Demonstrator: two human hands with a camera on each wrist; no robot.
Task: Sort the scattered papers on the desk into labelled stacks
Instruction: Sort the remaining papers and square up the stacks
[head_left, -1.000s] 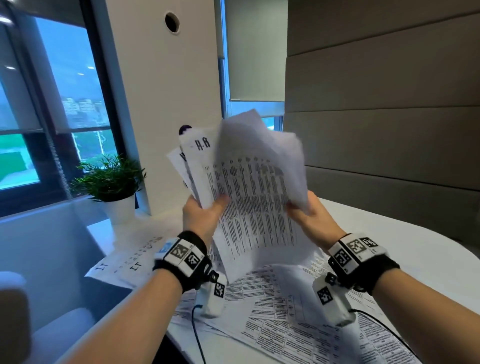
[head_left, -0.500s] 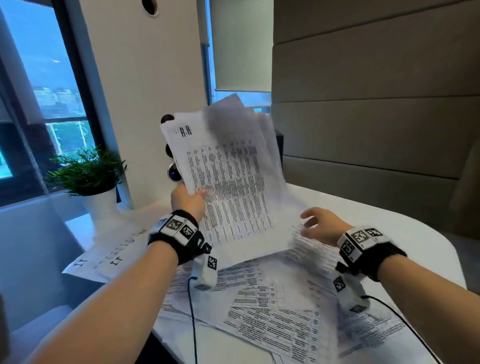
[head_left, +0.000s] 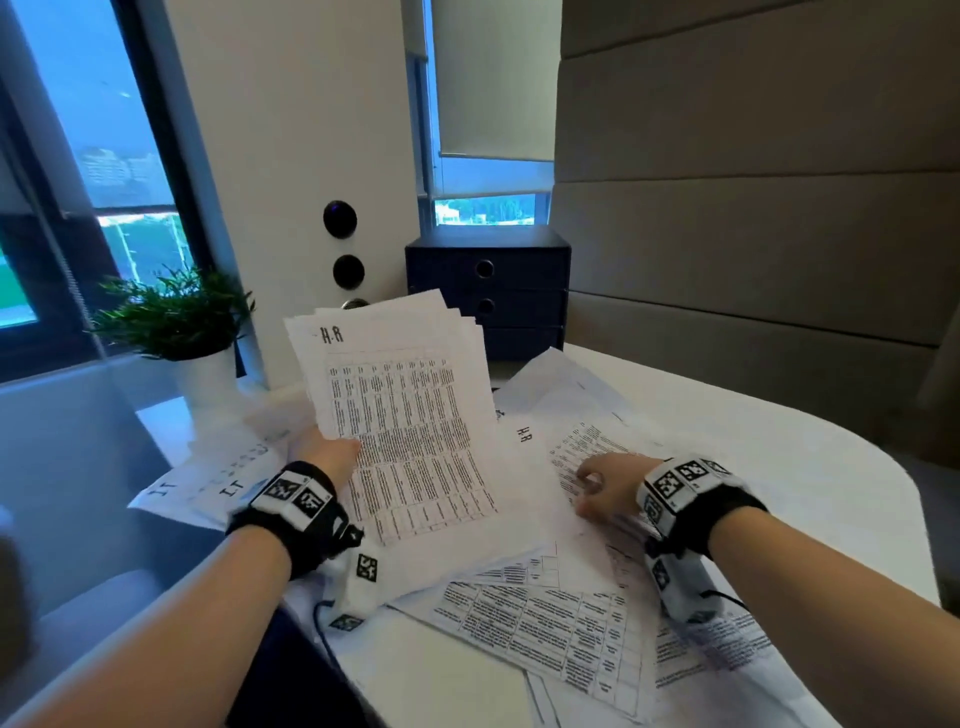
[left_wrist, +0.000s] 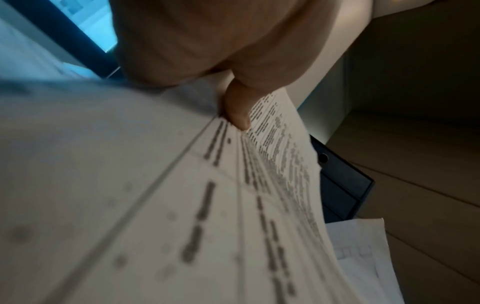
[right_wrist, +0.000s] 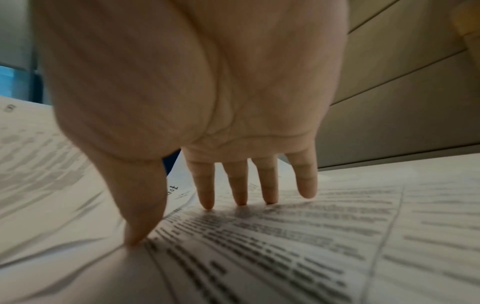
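Note:
My left hand (head_left: 332, 452) grips a sheaf of printed sheets headed "H.R" (head_left: 410, 415), tilted up above the desk; in the left wrist view the thumb (left_wrist: 237, 111) presses on the sheaf (left_wrist: 272, 185). My right hand (head_left: 602, 488) lies on a loose sheet marked "H.R" (head_left: 524, 434) on the desk, its fingers spread. The right wrist view shows straight fingertips (right_wrist: 240, 197) and the thumb touching a printed sheet (right_wrist: 285, 246). More printed sheets (head_left: 545, 629) lie scattered in front. Two sheets marked "IT" (head_left: 208, 486) lie at the left.
A potted plant (head_left: 182, 332) stands at the back left of the white desk (head_left: 779, 467). A dark blue drawer box (head_left: 488, 286) sits at the back centre against the wall. Padded wall panels run along the right. Cables hang from both wrist cameras.
My right hand let go of the sheaf and came down onto the loose sheets on the desk. The left hand lowered the sheaf, and the drawer box came into view.

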